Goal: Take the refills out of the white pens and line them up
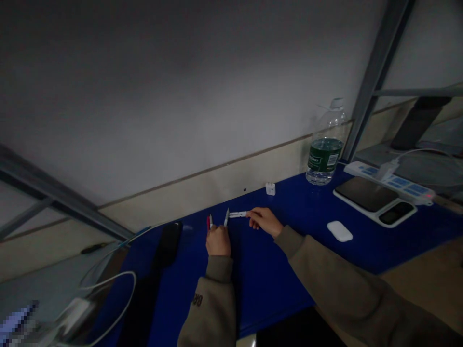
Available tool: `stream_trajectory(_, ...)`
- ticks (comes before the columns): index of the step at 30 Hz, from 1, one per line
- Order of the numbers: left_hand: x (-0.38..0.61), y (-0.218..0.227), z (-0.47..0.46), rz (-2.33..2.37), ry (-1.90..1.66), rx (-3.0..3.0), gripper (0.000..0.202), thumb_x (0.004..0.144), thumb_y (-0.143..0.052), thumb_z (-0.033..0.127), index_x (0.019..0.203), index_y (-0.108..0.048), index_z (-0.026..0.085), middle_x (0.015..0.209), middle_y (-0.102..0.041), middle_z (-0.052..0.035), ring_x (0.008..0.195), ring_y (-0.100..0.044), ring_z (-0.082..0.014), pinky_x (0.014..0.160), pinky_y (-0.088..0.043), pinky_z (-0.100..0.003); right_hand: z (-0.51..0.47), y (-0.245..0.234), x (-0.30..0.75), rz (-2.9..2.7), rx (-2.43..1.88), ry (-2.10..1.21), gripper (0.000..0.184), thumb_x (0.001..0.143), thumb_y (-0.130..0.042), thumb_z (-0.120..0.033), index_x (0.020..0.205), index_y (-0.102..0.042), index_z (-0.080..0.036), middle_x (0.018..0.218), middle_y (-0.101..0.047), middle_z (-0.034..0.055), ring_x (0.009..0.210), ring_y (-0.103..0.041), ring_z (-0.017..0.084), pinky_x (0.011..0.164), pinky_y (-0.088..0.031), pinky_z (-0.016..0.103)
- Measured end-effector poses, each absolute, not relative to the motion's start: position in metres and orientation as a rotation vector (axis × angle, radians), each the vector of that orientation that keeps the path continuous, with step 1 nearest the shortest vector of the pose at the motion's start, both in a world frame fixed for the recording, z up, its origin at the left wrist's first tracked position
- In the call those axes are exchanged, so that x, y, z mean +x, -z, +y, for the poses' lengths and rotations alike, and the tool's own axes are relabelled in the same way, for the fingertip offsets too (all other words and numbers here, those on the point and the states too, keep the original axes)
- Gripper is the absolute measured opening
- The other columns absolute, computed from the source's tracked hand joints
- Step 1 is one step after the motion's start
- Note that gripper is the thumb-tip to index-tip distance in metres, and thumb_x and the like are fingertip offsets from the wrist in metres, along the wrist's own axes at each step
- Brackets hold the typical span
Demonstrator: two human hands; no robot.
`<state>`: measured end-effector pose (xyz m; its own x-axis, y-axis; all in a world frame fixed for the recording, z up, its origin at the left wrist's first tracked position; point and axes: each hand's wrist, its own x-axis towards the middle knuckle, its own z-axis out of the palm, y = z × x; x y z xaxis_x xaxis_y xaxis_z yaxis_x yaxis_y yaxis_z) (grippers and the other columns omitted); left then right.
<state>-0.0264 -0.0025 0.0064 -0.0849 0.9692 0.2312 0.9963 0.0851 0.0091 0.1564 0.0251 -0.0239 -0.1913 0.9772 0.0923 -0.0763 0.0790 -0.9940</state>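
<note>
My left hand (pixel 218 242) is closed over the blue tabletop, back of the hand up. A slim grey-white pen (pixel 226 218) with a dark pointed end sticks out from its right side. At its left, a red pen (pixel 208 222) and a pale pen (pixel 211 220) show beyond the fingers; whether they are gripped or only lie there, I cannot tell. My right hand (pixel 265 220) pinches one end of a white pen (pixel 238 214), which lies crosswise. The white pen's other end meets or nearly meets the grey-white one.
Against the wall stand a white plug adapter (pixel 270 188) and a large water bottle (pixel 325 154). A digital scale (pixel 372 197), a power strip (pixel 394 182) and a white rounded case (pixel 339 231) are on the right. A black phone (pixel 169 241) and white cable (pixel 134 289) are left.
</note>
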Motion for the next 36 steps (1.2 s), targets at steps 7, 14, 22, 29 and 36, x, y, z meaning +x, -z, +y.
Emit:
stream_trajectory(7, -0.032, -0.007, 0.000, -2.256, 0.292, -1.973, 0.030, 0.089, -0.043, 0.034, 0.084, -0.066, 0.016, 0.094, -0.064, -0.0141, 0.082, -0.064, -0.0247, 0.065, -0.046, -0.031, 0.027, 0.025, 0.162, -1.364, -1.046, -1.242, 0.026, 0.085, -0.051, -0.036, 0.082, -0.063, -0.014, 0.059, -0.061, 0.0015, 0.046, -0.051, 0.009, 0.044, -0.036, 0.020)
stream_trajectory(14, -0.041, -0.011, 0.000, -2.330, 0.310, -1.905, 0.024, 0.087, -0.047, 0.032, 0.087, -0.065, 0.016, 0.095, -0.065, -0.0137, 0.082, -0.063, -0.0245, 0.064, -0.046, -0.031, 0.033, 0.032, 0.166, -1.396, -1.082, -1.140, 0.031, 0.087, -0.048, -0.039, 0.083, -0.066, -0.014, 0.059, -0.060, 0.0010, 0.046, -0.046, 0.009, 0.045, -0.034, 0.021)
stream_trajectory(22, -0.050, -0.015, -0.002, -2.354, 0.308, -1.787, 0.024, 0.087, -0.048, 0.033, 0.086, -0.065, 0.017, 0.089, -0.065, -0.0125, 0.084, -0.061, -0.0266, 0.062, -0.043, -0.030, 0.032, 0.027, 0.174, -1.606, -1.287, -0.736, 0.032, 0.089, -0.047, -0.038, 0.074, -0.066, -0.017, 0.060, -0.059, 0.0016, 0.055, -0.051, 0.013, 0.055, -0.036, 0.025)
stream_trajectory(29, -0.031, -0.011, -0.004, -2.101, 0.404, -2.067, 0.031, 0.091, -0.041, 0.043, 0.085, -0.063, 0.022, 0.089, -0.065, -0.0083, 0.087, -0.058, -0.0220, 0.061, -0.039, -0.026, 0.027, 0.030, 0.178, -1.896, -1.391, -0.232, 0.011, 0.082, -0.062, -0.026, 0.089, -0.069, -0.022, 0.083, -0.058, 0.0057, 0.082, -0.051, 0.020, 0.076, -0.041, 0.033)
stream_trajectory(36, -0.010, 0.003, -0.008, -1.875, 0.468, -2.343, 0.033, 0.092, -0.040, 0.040, 0.076, -0.062, 0.020, 0.077, -0.063, -0.0065, 0.080, -0.056, -0.0192, 0.065, -0.038, -0.026, 0.023, 0.029, 0.176, -1.978, -1.352, -0.184, 0.004, 0.081, -0.063, -0.022, 0.084, -0.066, -0.020, 0.088, -0.054, 0.0068, 0.091, -0.048, 0.022, 0.079, -0.044, 0.034)
